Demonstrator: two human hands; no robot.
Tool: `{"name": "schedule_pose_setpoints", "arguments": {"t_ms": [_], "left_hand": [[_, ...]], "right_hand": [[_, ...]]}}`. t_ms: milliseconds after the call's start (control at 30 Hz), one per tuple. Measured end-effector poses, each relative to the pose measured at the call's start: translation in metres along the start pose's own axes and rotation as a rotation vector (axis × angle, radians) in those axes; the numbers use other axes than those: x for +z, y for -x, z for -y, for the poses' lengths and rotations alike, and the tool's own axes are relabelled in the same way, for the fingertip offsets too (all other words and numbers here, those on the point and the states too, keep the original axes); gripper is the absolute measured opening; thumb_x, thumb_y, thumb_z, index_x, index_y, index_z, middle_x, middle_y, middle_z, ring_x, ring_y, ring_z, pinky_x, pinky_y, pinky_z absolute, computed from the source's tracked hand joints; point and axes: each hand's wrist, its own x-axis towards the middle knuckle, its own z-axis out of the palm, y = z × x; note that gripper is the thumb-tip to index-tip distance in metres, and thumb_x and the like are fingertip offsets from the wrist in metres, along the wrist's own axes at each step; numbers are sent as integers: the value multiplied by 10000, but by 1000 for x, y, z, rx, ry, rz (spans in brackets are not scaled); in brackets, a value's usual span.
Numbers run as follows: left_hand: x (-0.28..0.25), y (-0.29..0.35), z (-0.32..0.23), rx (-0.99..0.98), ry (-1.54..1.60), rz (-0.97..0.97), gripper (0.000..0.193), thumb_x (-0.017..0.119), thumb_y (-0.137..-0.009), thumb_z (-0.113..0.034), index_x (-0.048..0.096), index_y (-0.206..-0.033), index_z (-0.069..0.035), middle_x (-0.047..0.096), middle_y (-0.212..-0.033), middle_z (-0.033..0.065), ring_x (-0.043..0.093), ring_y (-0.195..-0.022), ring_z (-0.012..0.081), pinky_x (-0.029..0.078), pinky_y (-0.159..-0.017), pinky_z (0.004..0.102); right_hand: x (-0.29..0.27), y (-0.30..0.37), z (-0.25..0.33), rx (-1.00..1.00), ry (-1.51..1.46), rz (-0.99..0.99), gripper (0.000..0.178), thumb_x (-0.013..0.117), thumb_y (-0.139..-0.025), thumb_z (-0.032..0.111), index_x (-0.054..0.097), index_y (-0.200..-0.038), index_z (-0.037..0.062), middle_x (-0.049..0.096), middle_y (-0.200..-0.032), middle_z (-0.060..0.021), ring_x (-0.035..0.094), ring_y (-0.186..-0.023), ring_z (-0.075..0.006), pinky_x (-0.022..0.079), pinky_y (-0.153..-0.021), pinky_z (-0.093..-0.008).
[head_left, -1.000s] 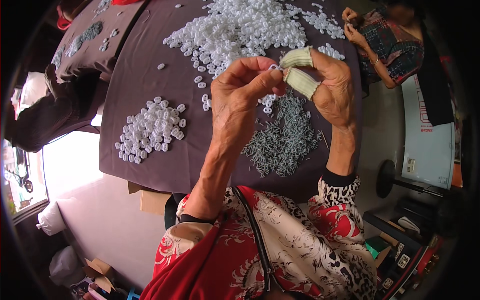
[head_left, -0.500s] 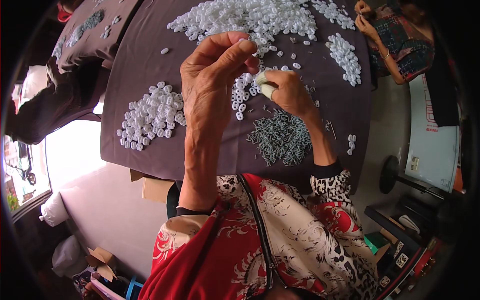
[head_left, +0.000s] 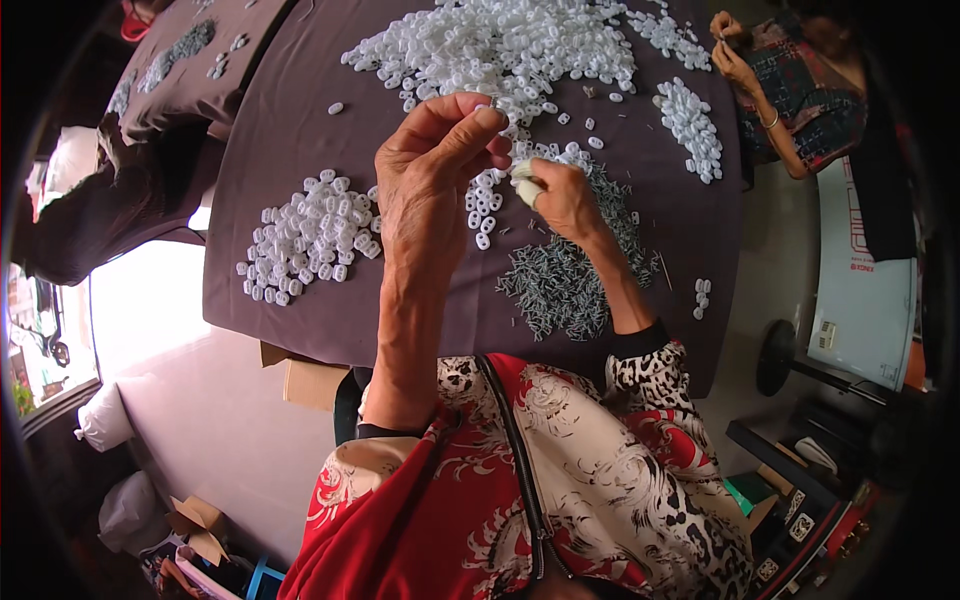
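My left hand (head_left: 440, 165) is raised over the table, thumb and forefinger pinched on a small white plastic piece (head_left: 483, 106). A tiny dark tip, apparently a screw, shows at that pinch. Just right of it and a little nearer me, my right hand (head_left: 568, 203) has its thumb and forefinger pressed together, both wrapped in pale finger covers. Whatever those fingers hold, if anything, cannot be made out. A heap of small grey screws (head_left: 560, 290) lies beside and partly behind my right wrist. White oval two-holed pieces (head_left: 484, 205) lie between my hands.
A large heap of white pieces (head_left: 500, 45) covers the far side of the brown cloth (head_left: 300, 130). Another pile (head_left: 310, 235) is at left, and one more (head_left: 688, 125) at right. A co-worker's hands (head_left: 733, 50) are at the far right. A long thin rod (head_left: 665, 270) lies near the screws.
Both hands appear slightly lower in the picture, as does the table. My right hand has shifted a little left, uncovering more screws behind it. The left pinch is kept.
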Motion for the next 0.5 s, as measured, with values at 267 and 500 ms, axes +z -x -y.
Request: {"name": "schedule_pose_setpoints", "arguments": {"t_ms": [267, 500], "left_hand": [[5, 5, 18, -121, -85, -25, 111, 607, -786, -74, 577, -854, 9, 586, -750, 58, 558, -641, 114, 469, -608, 235], [16, 13, 19, -143, -45, 51, 63, 568, -808, -38, 570, -856, 3, 587, -802, 82, 577, -695, 139, 482, -642, 251]], "right_hand": [[-74, -3, 49, 149, -1088, -145, 200, 540, -792, 57, 585, -976, -7, 628, -788, -102, 611, -681, -155, 505, -627, -286], [-87, 4, 83, 161, -841, -330, 225, 523, -771, -3, 590, -985, -11, 627, -893, -89, 601, -772, -146, 484, -714, -255]]}}
